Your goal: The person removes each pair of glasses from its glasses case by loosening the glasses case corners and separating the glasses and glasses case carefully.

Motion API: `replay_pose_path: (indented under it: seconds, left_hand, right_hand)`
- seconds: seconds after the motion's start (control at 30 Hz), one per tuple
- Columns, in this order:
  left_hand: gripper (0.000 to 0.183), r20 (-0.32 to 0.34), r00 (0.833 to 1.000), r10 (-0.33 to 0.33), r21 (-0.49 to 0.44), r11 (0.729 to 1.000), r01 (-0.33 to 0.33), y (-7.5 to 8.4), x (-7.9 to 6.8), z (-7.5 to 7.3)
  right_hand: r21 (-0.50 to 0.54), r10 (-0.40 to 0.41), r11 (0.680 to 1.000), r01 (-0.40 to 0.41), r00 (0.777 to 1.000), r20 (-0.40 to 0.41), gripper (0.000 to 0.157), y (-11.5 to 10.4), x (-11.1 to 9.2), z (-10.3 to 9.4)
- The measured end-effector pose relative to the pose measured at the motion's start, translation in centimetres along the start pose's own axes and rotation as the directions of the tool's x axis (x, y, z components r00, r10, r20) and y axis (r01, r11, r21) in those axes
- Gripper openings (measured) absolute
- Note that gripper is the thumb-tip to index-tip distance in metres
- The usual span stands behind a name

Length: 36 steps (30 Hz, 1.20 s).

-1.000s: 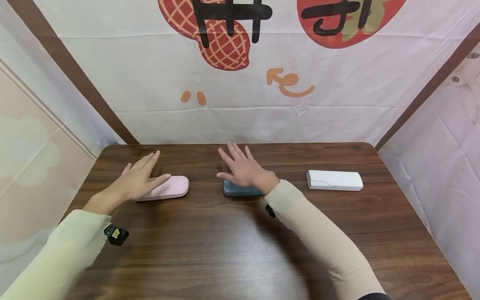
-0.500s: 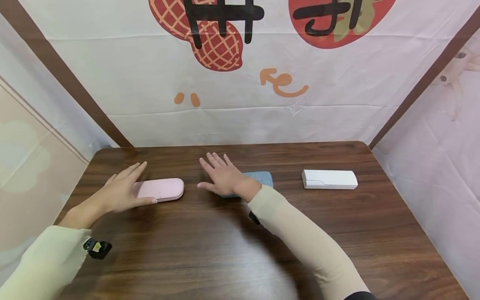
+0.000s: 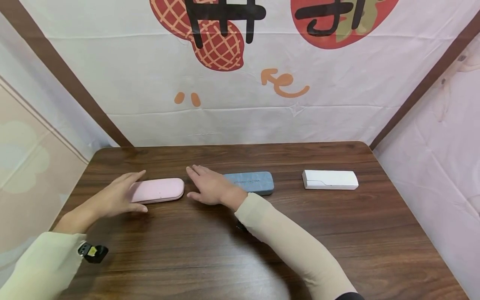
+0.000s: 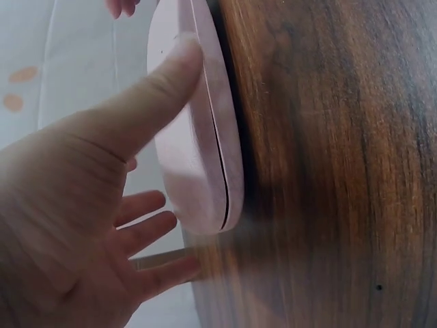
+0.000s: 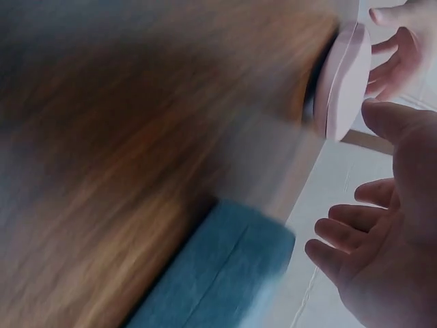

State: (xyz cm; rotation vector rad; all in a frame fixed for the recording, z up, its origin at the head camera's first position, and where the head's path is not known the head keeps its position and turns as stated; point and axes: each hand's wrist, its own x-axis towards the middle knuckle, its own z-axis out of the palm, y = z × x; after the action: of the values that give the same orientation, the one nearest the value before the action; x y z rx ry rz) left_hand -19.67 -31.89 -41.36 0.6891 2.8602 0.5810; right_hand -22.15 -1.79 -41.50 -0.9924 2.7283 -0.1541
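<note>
We saw the pink case (image 3: 162, 190) on the wooden table (image 3: 210, 250), the left hand (image 3: 112, 199) spread loosely about its left end, thumb and fingers apart. Near its right end we found the right hand (image 3: 211, 187), fingers extended, partly hiding the blue case (image 3: 256, 183); farther right lay the white case (image 3: 333, 179).

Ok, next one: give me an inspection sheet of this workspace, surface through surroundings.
Surface: brown wood-grain table
Job's things: pink case, lying flat, looks closed
Clutter: nothing seen beyond blue case and white case, to its right
Hands: left hand at the pink case's left end, contact unclear; right hand near its right end
Cables: nothing seen
Surroundings: printed white cloth behind the table
</note>
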Motion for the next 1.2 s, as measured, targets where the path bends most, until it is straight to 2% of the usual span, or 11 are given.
replay_pose_path:
  seconds: [0.17,0.3,0.43,0.6,0.73,0.87,0.97,1.2]
  left_hand:
    - [0.092,0.001,0.999,0.053,-0.020,0.998,-0.053,-0.3,-0.1,0.3]
    - [0.082,0.013,0.998,0.058,-0.019,0.998,-0.057,-0.3,0.0,0.4]
    - [0.077,0.022,0.998,0.055,-0.017,0.998,-0.054,-0.4,0.0,0.6]
    - [0.074,-0.008,0.997,0.075,-0.003,0.997,-0.075,-0.7,0.0,0.9]
    - [0.073,-0.033,0.996,0.085,0.008,0.996,-0.085,-1.0,0.2,1.1]
    - [0.073,-0.048,0.995,0.082,0.022,0.996,-0.081,-1.3,0.4,1.3]
    - [0.072,-0.057,0.996,0.073,0.024,0.997,-0.072,-1.5,0.5,1.5]
    - [0.072,-0.075,0.994,0.083,0.021,0.996,-0.082,-1.5,1.0,1.7]
  right_hand:
    - [0.006,-0.020,1.000,0.020,1.000,0.001,0.078,-1.4,0.8,0.7]
    - [0.021,-0.031,0.999,0.031,1.000,-0.002,0.080,-2.3,1.3,1.5]
    - [0.059,-0.023,0.998,0.022,1.000,0.017,0.081,-2.7,1.6,2.5]
    - [0.050,-0.012,0.999,0.011,1.000,0.028,0.081,-2.8,1.9,3.4]
    - [0.024,-0.032,0.999,0.033,0.999,-0.014,0.077,-3.1,2.4,3.5]
    - [0.023,-0.052,0.998,0.054,0.995,-0.084,0.062,-3.4,2.9,3.6]
    - [0.045,-0.040,0.998,0.046,0.991,-0.126,0.052,-3.5,3.2,3.6]
    - [0.092,0.007,0.996,0.008,0.988,-0.157,0.045,-3.6,3.5,3.5]
